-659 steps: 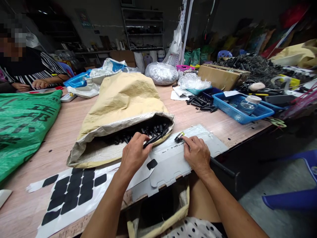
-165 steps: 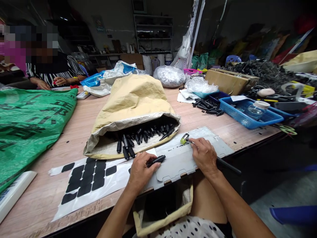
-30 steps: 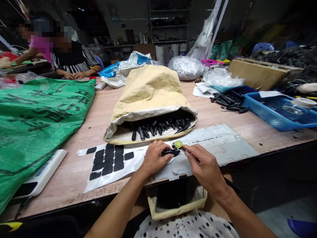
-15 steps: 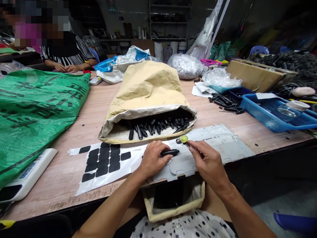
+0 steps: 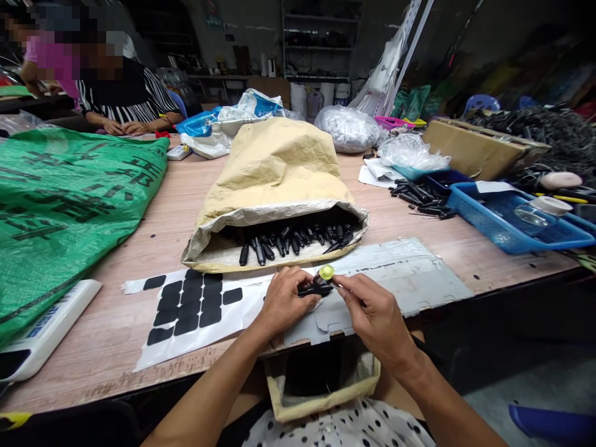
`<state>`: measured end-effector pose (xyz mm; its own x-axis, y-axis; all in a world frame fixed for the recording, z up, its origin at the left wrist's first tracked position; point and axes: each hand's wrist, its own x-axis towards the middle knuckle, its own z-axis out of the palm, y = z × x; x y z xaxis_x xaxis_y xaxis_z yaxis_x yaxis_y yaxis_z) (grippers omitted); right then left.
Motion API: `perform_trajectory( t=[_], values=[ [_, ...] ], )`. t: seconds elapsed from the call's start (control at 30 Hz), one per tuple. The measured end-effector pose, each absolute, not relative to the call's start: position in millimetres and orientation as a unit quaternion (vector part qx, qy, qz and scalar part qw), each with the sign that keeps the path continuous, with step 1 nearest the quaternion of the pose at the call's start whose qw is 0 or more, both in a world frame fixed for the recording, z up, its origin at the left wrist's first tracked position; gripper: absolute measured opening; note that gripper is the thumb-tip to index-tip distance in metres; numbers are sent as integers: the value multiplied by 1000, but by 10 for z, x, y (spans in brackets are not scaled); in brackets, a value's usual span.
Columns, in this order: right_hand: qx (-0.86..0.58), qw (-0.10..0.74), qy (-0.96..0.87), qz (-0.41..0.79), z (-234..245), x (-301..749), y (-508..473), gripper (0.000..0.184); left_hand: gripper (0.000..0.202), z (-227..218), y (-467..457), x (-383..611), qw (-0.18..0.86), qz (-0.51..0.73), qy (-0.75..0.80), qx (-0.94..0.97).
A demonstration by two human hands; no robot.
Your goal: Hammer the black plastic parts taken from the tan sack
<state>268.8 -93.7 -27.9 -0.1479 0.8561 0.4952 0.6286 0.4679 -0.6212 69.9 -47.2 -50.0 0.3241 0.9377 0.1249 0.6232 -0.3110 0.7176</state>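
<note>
My left hand (image 5: 285, 299) is closed on a small black plastic part (image 5: 311, 289), pressing it against a grey plastic sheet (image 5: 400, 279) at the table's near edge. My right hand (image 5: 372, 313) grips a small hammer whose yellow-green head (image 5: 326, 272) sits on the black part's right end. Just beyond, a tan paper sack (image 5: 274, 180) lies open on its side, with several more black parts (image 5: 288, 239) spilling from its mouth.
A white sheet of black pads (image 5: 186, 307) lies left of my hands. A green woven sack (image 5: 65, 211) and a scale (image 5: 41, 332) fill the left. Blue trays (image 5: 507, 217), loose black parts (image 5: 419, 195) and a cardboard box (image 5: 475, 146) stand right. A seated person's hands (image 5: 123, 128) rest far left. An open bag (image 5: 321, 385) hangs below the table edge.
The hammer head has come down from just above and right of the black part onto its end. My left hand keeps the part in place.
</note>
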Motion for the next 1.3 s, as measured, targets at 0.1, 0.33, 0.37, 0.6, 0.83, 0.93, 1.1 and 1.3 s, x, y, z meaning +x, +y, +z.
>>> perform_trajectory(
  t=[0.1, 0.33, 0.37, 0.6, 0.83, 0.93, 1.1, 1.3],
  values=[
    [-481, 459, -739, 108, -159, 2659, -954, 33, 14, -498, -465, 703, 296, 285, 508, 757],
    [-496, 389, -772, 86, -308, 2643, -1023, 43, 13, -523, -464, 710, 286, 289, 518, 753],
    [-503, 372, -775, 89, -326, 2654, -1020, 44, 13, -528, -464, 710, 286, 292, 518, 752],
    [-493, 474, -728, 47, -205, 2720, -1027, 38, 12, -542, -464, 710, 290, 298, 513, 751],
    [-524, 419, -739, 62, -357, 2768, -1028, 37, 10, -548, -476, 723, 278, 304, 521, 747],
    [-545, 443, -712, 19, -334, 2942, -927, 33, 10, -531, -473, 725, 277, 303, 521, 748],
    [-638, 359, -677, -71, -499, 3321, -674, 31, 8, -491, -482, 715, 288, 294, 525, 745],
    [-681, 291, -658, -137, -768, 3463, -527, 29, 4, -508, -485, 702, 292, 296, 512, 752]
  ],
)
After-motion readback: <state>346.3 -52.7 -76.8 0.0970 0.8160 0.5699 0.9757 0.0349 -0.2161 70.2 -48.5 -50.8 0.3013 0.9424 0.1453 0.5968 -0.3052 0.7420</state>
